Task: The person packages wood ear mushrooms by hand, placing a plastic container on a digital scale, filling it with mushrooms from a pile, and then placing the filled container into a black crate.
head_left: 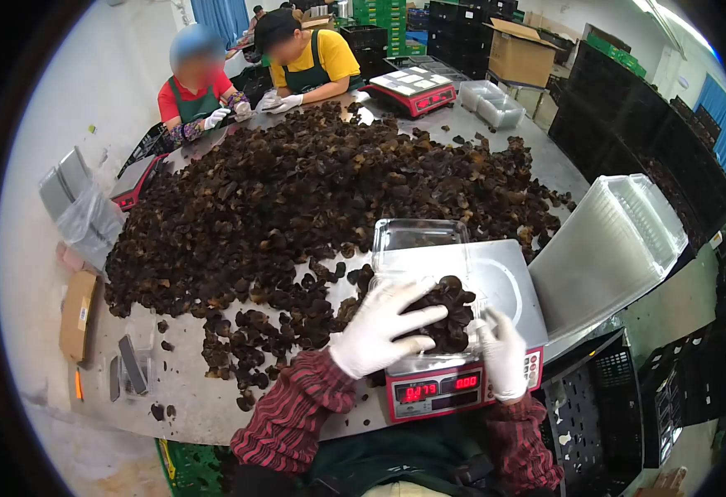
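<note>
Dark wood ear mushrooms [447,302] fill a clear plastic clamshell box [429,363] on a red electronic scale [512,277]. The box's clear lid [421,234] stands folded back behind it. My left hand [388,323], in a white glove, has its fingers spread across the left side of these mushrooms. At the box's right edge is my right hand [504,352], also gloved, its thumb and fingers apart beside the wall. The scale's red display [438,388] is lit. A large heap of wood ears [313,190] covers the table beyond.
A tall stack of clear boxes [607,240] leans right of the scale. Two co-workers [197,91] stand across the table, near another scale [413,89]. A black crate [591,406] sits at lower right. Grey bars [131,364] and a cardboard piece [77,315] lie left.
</note>
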A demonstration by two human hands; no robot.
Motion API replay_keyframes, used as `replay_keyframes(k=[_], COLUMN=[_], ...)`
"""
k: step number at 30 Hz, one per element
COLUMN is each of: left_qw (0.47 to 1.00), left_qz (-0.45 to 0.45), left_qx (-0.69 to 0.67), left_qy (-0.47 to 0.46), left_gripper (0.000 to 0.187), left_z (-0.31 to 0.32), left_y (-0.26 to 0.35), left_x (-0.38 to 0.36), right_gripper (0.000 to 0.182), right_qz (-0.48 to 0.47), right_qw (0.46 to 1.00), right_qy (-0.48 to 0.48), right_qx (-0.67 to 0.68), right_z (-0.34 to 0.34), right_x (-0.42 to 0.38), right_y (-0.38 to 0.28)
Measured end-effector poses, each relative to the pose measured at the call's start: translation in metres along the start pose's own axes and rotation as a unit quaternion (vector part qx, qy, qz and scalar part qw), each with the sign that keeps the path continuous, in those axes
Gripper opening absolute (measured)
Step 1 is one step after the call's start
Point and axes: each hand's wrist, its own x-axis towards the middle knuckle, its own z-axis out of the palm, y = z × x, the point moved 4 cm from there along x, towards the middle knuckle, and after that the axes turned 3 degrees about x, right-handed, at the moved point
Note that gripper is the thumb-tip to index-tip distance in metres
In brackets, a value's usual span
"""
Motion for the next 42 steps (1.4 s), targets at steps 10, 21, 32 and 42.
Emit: replay_keyframes(k=[10, 21, 32, 42], left_qw=[0.932, 0.943, 0.951, 0.945], left_qz=[-0.325, -0.304, -0.271, -0.274], left_qx=[0.100, 0.089, 0.141, 0.178], left_qy=[0.125, 0.103, 0.038, -0.015], left_gripper=[0.024, 0.022, 0.007, 0.015], left_z=[-0.034, 0.011, 0.027, 0.037], left_y=[-0.035, -0.010, -0.044, -0.011], left_x=[-0.187, -0.191, -0.170, -0.181], right_gripper=[0.024, 0.024, 0.021, 0.021], right_qz=[0.110, 0.061, 0.022, 0.071], right_qw=[0.977, 0.989, 0.997, 0.993], right_qy=[0.097, 0.069, 0.020, 0.010], right_qx=[0.155, 0.117, 0.074, 0.091], right_z=[-0.045, -0.029, -0.030, -0.024], right_x=[-0.015, -0.021, -0.029, -0.031], right_y=[0.037, 0.023, 0.019, 0.018])
